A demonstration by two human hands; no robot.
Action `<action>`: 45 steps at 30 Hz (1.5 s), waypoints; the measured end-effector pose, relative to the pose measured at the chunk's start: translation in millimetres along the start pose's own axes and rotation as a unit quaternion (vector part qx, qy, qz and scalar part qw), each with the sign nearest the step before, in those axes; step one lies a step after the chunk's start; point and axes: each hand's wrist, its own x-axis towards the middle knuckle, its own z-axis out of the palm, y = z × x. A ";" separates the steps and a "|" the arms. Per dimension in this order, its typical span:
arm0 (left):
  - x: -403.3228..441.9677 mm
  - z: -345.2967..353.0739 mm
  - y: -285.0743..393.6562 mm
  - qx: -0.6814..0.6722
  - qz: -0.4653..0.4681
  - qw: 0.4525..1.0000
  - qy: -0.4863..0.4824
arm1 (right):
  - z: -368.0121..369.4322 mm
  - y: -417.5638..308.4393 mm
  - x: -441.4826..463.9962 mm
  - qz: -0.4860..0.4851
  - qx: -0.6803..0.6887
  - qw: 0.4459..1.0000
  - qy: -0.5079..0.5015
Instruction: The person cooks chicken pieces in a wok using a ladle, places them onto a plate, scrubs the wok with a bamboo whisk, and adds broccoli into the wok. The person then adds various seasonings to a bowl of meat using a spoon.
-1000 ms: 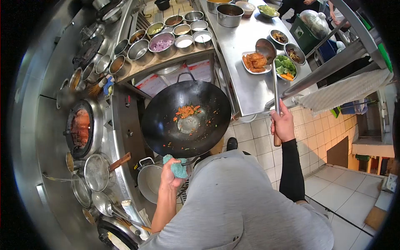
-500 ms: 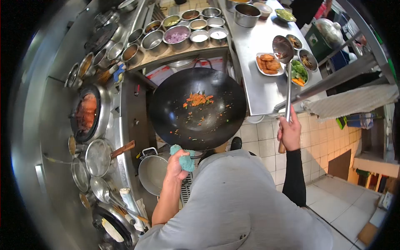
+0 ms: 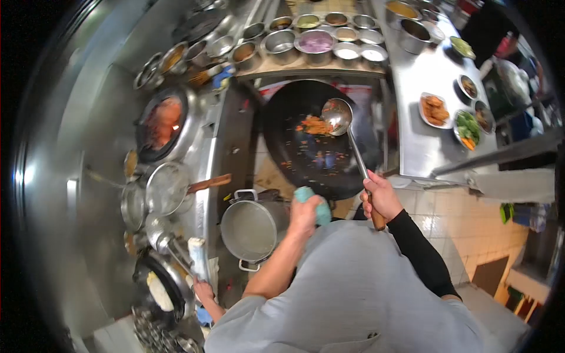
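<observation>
A large black wok tilts in front of me, with chopped orange and red food in its middle and small bits scattered below. At its near rim, my left hand is closed round a folded teal cloth; the wok handle under the cloth is hidden. My right hand grips the wooden end of a long metal ladle. The ladle's bowl is inside the wok, at the right edge of the food pile.
Metal bowls of ingredients line the far shelf. On the right counter are fried pieces and greens. A deep pot stands left, near a strainer. Another person's hand is at lower left.
My right hand has swung the ladle from above the right counter into the wok, beside the food. The view has shifted left, and another person's hand has appeared at lower left.
</observation>
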 end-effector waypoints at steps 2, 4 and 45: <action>5.6 5.3 2.6 0.036 0.029 0.999 0.027 | 27.3 1.6 10.0 0.055 0.108 0.989 -0.083; 9.1 3.2 7.6 0.032 0.046 0.998 0.042 | 32.0 6.5 8.2 0.084 0.159 0.971 -0.156; 9.6 -81.5 16.9 -0.109 -0.142 0.984 0.018 | -0.5 31.6 28.2 0.260 0.256 0.890 -0.274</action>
